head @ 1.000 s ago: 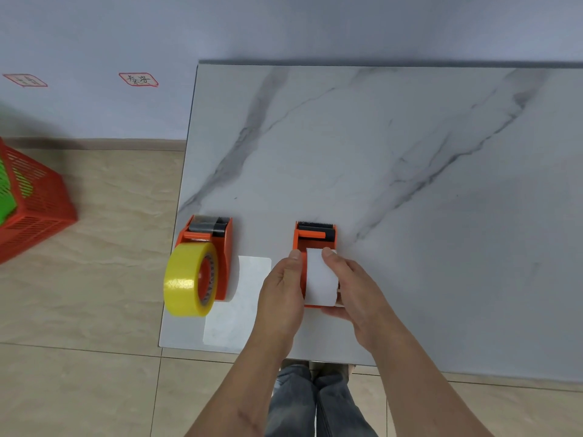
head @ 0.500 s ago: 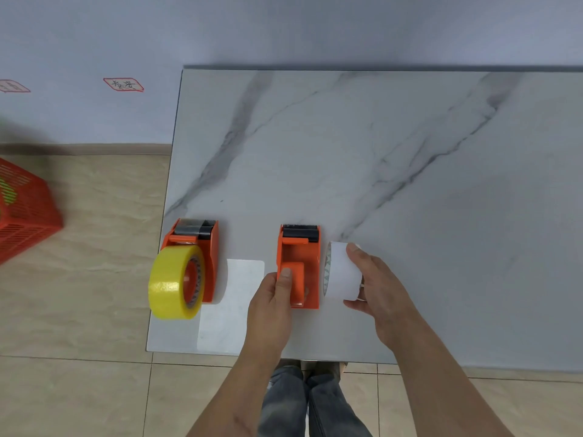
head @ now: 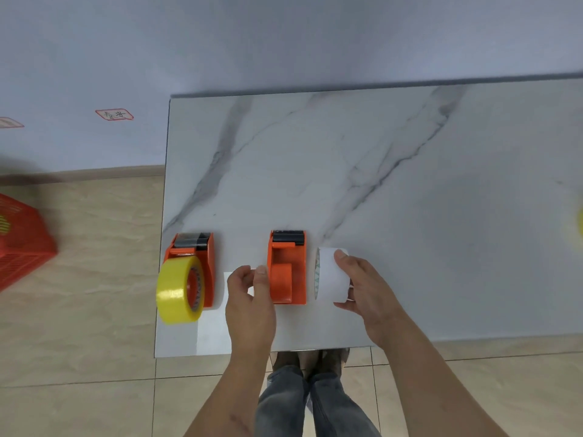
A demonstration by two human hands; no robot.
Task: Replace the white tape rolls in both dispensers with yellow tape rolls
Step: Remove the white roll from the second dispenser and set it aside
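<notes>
Gripping the white roll (head: 331, 274) just right of the empty dispenser (head: 287, 266), right hand (head: 367, 288); left hand (head: 249, 298) loosely open beside it.

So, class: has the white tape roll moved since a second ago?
Yes. The white tape roll, held by the right hand, came off the orange dispenser and now sits to its right.

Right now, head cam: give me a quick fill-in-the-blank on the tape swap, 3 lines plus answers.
1. The right hand holds a ____ tape roll.
2. The left dispenser carries a ____ roll.
3. The middle dispenser's spindle is ____.

Missing words: white; yellow; empty
</notes>
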